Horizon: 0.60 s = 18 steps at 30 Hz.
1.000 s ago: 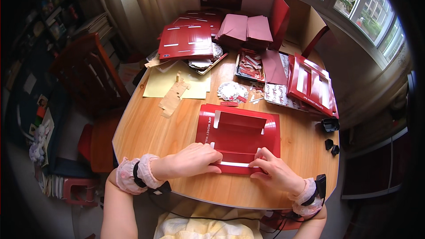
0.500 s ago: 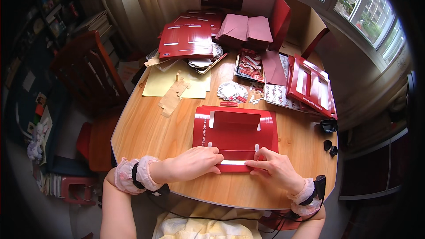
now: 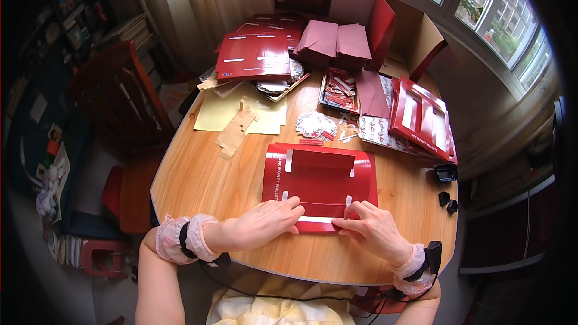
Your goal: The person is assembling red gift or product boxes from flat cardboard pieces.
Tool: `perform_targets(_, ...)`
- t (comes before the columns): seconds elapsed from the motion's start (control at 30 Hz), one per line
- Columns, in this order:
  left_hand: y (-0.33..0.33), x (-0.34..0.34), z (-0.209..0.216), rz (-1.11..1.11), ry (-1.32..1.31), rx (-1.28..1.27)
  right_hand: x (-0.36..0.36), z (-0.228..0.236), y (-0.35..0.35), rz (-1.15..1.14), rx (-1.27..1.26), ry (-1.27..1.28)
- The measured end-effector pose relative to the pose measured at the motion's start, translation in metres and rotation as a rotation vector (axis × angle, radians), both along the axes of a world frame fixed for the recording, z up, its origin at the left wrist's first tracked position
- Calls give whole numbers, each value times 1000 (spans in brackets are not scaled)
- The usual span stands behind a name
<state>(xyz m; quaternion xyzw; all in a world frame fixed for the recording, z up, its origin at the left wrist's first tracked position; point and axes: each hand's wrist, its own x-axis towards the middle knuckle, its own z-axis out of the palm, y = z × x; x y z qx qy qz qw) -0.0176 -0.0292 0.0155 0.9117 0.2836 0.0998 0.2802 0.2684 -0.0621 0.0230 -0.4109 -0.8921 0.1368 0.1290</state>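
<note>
Sheet in hand: a flat red die-cut cardboard sheet with white slots and a folded pocket (image 3: 319, 183) lies on the near part of the round wooden table (image 3: 198, 174), just ahead of the person.
Left hand: the left hand (image 3: 265, 224) lies palm down on the sheet's near left edge, fingers together and stretched out, tips pressing the folded flap.
Right hand: the right hand (image 3: 370, 229) rests on the near right edge, fingers bent and close together, tips pinching the flap's white strip; how tightly it grips is hard to tell from above.
Cuffs: frilly pink cuffs and dark bands sit on both wrists.
Far left stack: a pile of flat red slotted card blanks (image 3: 254, 54) rests at the table's far side.
Far middle: dull pink folded paper envelopes (image 3: 334, 39) lie beside that pile.
Right side: a red box lid with white window strips (image 3: 424, 120) leans over a patterned tray.
Centre: pale yellow paper sheets (image 3: 223, 114) carry tan cardboard offcuts (image 3: 235, 132); a round white doily (image 3: 315, 124) lies near a small red label strip (image 3: 311, 142).
Right edge: small black clips (image 3: 447, 198) sit well apart from the hands.
</note>
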Motion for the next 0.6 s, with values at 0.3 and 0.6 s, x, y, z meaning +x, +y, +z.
perform_targets(0.3, 4, 2, 3, -32, 76, -93, -2, 0, -1, -21, -12, 10)
perform_targets(0.6, 11, -1, -3, -51, -18, -103, -1, -5, -2, -43, -25, 47)
